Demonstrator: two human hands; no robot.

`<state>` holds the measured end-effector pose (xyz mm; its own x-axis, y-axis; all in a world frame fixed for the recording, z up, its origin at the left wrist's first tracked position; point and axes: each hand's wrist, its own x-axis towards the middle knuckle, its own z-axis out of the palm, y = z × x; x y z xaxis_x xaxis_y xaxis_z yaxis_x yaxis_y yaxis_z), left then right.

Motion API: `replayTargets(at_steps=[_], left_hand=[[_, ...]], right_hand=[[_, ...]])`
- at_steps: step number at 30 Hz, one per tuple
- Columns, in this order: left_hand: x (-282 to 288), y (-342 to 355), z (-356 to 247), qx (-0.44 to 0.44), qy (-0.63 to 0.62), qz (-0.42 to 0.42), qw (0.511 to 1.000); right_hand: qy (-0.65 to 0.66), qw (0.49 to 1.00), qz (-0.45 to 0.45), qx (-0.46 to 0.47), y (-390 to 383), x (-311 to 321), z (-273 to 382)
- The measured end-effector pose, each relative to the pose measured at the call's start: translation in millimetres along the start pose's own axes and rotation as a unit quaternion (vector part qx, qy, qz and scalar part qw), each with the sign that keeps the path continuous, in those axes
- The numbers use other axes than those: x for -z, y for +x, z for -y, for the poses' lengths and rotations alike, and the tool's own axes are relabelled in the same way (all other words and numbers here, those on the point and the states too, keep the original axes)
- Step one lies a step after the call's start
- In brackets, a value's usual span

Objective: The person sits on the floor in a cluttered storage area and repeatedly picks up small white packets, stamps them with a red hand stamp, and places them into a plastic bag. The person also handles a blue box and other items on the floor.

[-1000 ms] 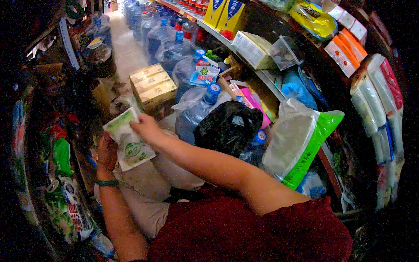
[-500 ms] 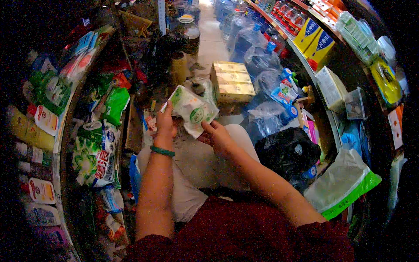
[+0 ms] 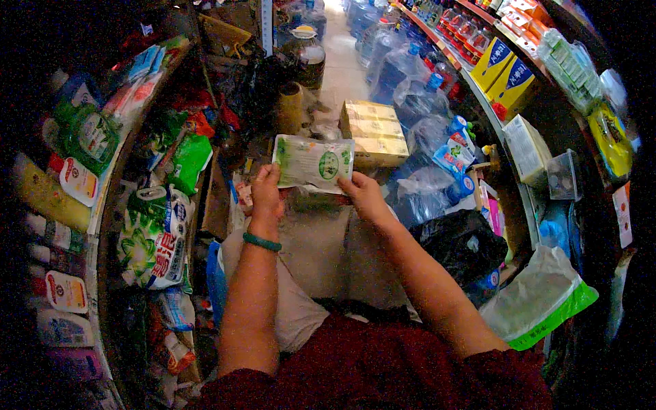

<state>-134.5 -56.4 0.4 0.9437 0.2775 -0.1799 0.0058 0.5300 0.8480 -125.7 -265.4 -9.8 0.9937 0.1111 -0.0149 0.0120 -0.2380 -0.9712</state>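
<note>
Stretched level between my two hands is a flat white plastic packet with a green oval print. My left hand, with a green bracelet on its wrist, pinches the packet's left edge. At the lower right corner my right hand grips it between thumb and fingers. Just beyond the packet, to its right, stands a stack of cream-coloured boxes. What the packet contains cannot be made out.
Large clear water bottles line the right of the aisle, with a black plastic bag nearer me. Shelves of packaged goods rise on both sides. Green and white bags fill the left one. A brown cylindrical roll stands ahead.
The packet was tilted and crumpled; now it is pulled flat and level, its print facing me. My right hand has moved up and to the right. The whole view has shifted slightly.
</note>
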Motion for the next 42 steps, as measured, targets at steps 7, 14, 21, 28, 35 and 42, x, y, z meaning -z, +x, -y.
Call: replayTargets(at_steps=[7, 14, 21, 28, 35, 42], left_hand=[[12, 13, 15, 0.014, 0.046, 0.087, 0.995], [-17, -2, 17, -0.227, 0.364, 0.175, 0.886], [-44, -21, 34, -0.218, 0.437, 0.203, 0.849], [-20, 18, 78, -0.093, 0.274, 0.228, 0.93], [-25, 1, 54, -0.108, 0.016, 0.216, 0.97], [-35, -8, 28, 0.135, -0.091, 0.161, 0.973]], right_hand=[[0.099, 0.993, 0.058, -0.001, -3, 19, 31], [0.088, 0.995, 0.052, -0.011, 5, 28, 51], [0.167, 0.982, 0.067, -0.047, 6, 5, 57], [0.133, 0.988, 0.073, -0.012, 17, -1, 47], [0.114, 0.993, -0.032, -0.012, -15, 41, 37], [-0.093, 0.995, 0.045, -0.004, -14, 33, 23]])
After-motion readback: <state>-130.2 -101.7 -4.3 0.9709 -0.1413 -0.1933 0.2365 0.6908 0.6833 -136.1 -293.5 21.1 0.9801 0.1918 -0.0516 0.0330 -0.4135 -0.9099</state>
